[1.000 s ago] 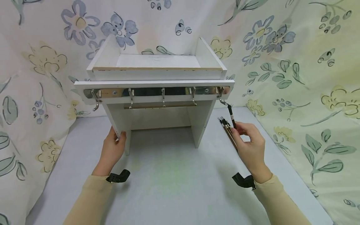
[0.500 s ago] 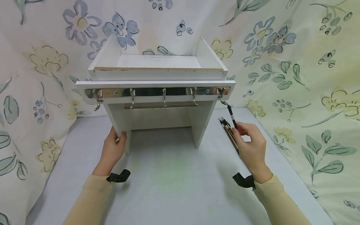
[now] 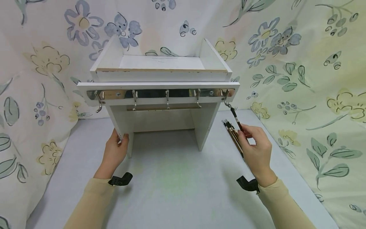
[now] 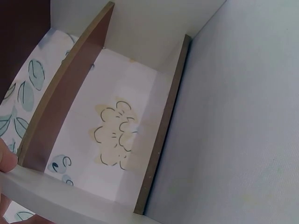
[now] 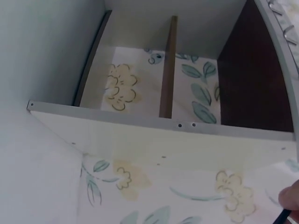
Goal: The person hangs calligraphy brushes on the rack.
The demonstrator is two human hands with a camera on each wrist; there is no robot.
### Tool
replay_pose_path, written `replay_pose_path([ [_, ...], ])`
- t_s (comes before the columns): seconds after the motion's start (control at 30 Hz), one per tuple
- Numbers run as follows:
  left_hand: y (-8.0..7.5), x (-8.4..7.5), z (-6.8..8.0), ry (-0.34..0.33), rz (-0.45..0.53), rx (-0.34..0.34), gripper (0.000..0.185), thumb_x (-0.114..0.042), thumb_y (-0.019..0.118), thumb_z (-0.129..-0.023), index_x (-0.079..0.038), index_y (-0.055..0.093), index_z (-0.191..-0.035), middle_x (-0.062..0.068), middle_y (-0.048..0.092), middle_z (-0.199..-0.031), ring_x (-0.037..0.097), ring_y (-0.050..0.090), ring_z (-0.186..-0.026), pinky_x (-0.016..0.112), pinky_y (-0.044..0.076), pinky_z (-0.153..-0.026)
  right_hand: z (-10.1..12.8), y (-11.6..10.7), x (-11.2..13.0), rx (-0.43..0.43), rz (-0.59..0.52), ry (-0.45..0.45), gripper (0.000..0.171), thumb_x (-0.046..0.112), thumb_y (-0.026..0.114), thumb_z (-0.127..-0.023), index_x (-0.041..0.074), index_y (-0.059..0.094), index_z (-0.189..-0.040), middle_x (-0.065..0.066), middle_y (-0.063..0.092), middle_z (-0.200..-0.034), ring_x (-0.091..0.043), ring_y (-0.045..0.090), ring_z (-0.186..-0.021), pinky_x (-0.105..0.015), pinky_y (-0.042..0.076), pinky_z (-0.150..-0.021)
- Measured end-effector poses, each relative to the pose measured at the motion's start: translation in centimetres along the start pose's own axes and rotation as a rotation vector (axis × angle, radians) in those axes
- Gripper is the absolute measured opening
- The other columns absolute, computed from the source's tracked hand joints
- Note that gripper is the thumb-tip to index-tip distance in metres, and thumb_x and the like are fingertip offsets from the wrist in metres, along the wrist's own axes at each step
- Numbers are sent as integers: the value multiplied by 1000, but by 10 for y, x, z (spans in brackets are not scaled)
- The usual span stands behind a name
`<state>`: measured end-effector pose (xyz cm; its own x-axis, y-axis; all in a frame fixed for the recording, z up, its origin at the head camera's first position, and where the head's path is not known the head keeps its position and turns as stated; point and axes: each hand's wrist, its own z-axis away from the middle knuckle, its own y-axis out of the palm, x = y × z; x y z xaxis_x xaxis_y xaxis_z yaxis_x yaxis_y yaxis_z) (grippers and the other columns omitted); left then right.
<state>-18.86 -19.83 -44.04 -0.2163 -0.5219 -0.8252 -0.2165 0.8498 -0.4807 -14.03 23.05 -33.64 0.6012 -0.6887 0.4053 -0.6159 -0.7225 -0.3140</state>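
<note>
A white shelf unit (image 3: 158,77) stands on the table, with a metal rail of hooks across its front. My left hand (image 3: 115,153) grips the lower front edge of its left side panel (image 3: 119,122); in the left wrist view, the thumb (image 4: 6,157) lies against the panel edge. My right hand (image 3: 256,151) pinches a dark calligraphy brush (image 3: 236,118) between thumb and fingers. The brush slants up to the rightmost hook (image 3: 227,98), its cord loop at the hook's tip. Its lower end is hidden in the hand. Several more brushes (image 3: 233,137) lie beside that hand.
The white table (image 3: 177,190) extends in front of the unit. Flowered cloth (image 3: 323,105) hangs behind and on both sides. A middle shelf board (image 5: 169,70) shows inside the unit, whose right side panel (image 5: 154,135) faces the right wrist camera.
My right hand has shifted slightly to the right, and the brush's lower end has swung right with it, so it slants more. The left hand keeps its grip on the panel.
</note>
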Motion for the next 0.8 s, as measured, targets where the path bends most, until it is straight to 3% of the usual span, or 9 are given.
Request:
replay_pose_path([
  [0.2,1,0,0,1,-3,-5,52,-28,41,-103,-9,28,-150,26,39,-145,50,42,-126,63,42,-92,3,2,-7,-2,27,8,28,-19,70,-76,-6,70,-101,-17,64,-88,-27,59,-75,-8,44,-75],
  [0.5,1,-2,0,-11,3,7,54,-29,41,-104,-13,25,-152,24,37,-147,49,41,-128,63,42,-92,19,8,-37,3,34,35,31,-17,73,-75,-2,71,-102,-12,66,-90,-23,60,-77,-14,48,-71],
  [0.8,1,0,0,-5,4,2,54,-30,41,-103,-13,25,-152,24,38,-147,48,41,-128,62,43,-92,20,16,-10,54,-61,118,26,-16,70,-78,-5,69,-102,-17,64,-87,-16,59,-76,-12,47,-66],
])
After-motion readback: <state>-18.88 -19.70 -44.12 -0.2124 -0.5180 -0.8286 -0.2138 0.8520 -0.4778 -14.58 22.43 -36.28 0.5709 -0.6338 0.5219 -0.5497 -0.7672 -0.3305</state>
